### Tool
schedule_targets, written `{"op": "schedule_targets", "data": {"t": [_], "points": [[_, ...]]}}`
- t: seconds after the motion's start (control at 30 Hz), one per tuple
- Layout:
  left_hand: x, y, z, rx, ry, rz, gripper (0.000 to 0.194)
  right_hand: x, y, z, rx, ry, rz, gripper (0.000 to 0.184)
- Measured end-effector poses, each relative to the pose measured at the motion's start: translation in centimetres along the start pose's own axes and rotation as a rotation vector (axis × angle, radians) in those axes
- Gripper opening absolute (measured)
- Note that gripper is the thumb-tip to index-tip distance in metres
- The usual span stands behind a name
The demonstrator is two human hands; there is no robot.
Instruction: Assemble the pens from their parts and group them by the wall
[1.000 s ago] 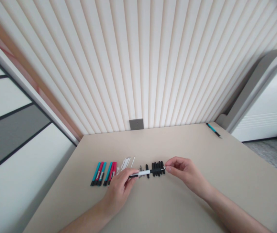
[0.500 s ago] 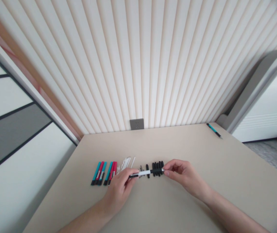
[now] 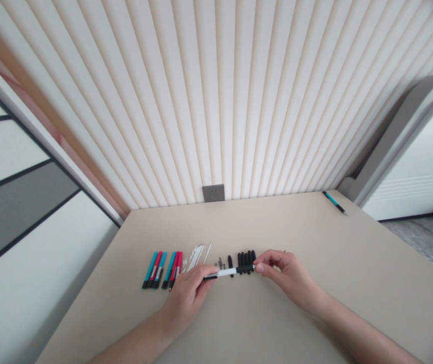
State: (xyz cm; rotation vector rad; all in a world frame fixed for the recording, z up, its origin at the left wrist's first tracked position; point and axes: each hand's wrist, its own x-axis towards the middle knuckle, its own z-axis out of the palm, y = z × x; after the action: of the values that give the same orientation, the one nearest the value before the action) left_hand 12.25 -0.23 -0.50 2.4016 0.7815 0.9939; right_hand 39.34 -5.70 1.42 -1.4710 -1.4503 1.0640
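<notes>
A white-and-black pen (image 3: pixel 225 272) hangs level just above the surface (image 3: pixel 315 232), held between both hands and slanting slightly, its right end the farther. The left hand (image 3: pixel 186 298) has a closed grip on the pen's left end, with the fingers (image 3: pixel 205 275) wrapped around the dark tip. The right hand (image 3: pixel 291 275) has a narrower pinch on the right end, with the fingertips (image 3: pixel 259 268) meeting the black section there.

The pen's right half crosses just in front of a tight row of black pieces (image 3: pixel 246 262), standing side by side, and a single black piece (image 3: pixel 230 263) lies just left of that row. Left of this are some small grey parts (image 3: pixel 220 263), too small to make out clearly, though they may be pen fittings. Next come thin white sticks (image 3: pixel 196 257), just beyond the left hand's fingers. Further left lie two groups of teal and red markers (image 3: pixel 159 271), parallel and close together.

At the far right corner of the surface lies a teal pen (image 3: pixel 333 201), well apart from the rest. A wall socket (image 3: pixel 213 193) sits above the far edge, on a ribbed cream wall (image 3: pixel 216 91).
</notes>
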Motion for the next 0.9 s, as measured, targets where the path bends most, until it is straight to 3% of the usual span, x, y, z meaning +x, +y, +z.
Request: {"op": "schedule_targets", "data": {"t": [0.23,0.37,0.47,0.57,0.77,0.9], "points": [[0.1,0.2,-0.1,-0.018,-0.013,0.007,0.023,-0.1,0.7,0.2,-0.263,-0.017,-0.147,0.047],[0.2,0.3,0.0,-0.024,-0.011,-0.039,0.021,-0.2,0.0,-0.3,-0.211,0.011,-0.261,0.027],[0.1,0.2,0.1,-0.016,-0.008,-0.051,0.022,-0.3,-0.3,-0.6,-0.198,-0.03,-0.341,0.022],[-0.1,0.1,0.0,-0.009,-0.02,-0.041,0.024,-0.3,-0.3,-0.6,-0.223,-0.06,-0.347,0.013],[-0.2,0.0,0.1,-0.011,-0.037,0.01,0.025,-0.3,0.1,-0.3,-0.311,-0.097,-0.318,0.037],[-0.3,-0.1,0.1,0.003,-0.03,-0.037,0.026,-0.4,-0.3,-0.6,-0.269,-0.072,-0.33,0.018]]}}
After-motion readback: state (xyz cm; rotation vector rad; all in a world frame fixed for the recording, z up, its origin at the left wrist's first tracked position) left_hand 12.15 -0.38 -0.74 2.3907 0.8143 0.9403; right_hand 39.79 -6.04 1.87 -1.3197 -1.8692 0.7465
